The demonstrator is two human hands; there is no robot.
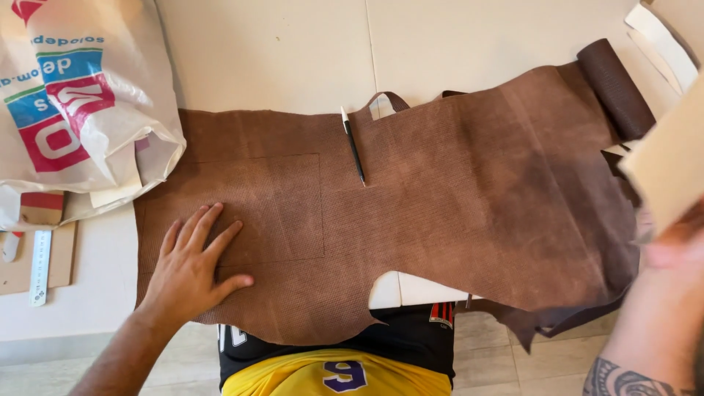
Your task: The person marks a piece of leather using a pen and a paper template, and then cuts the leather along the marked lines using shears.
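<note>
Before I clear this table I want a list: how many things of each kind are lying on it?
Leather sheets: 1, the brown hide under the left hand
Leather rolls: 1, dark brown
Pens: 1
Plastic bags: 1
Rulers: 1
Pale boards: 1, held up by the blurred right hand
Total: 6

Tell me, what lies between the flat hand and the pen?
Only bare brown leather with a drawn rectangle outline, between the left hand and the pen, in the head view.
</note>
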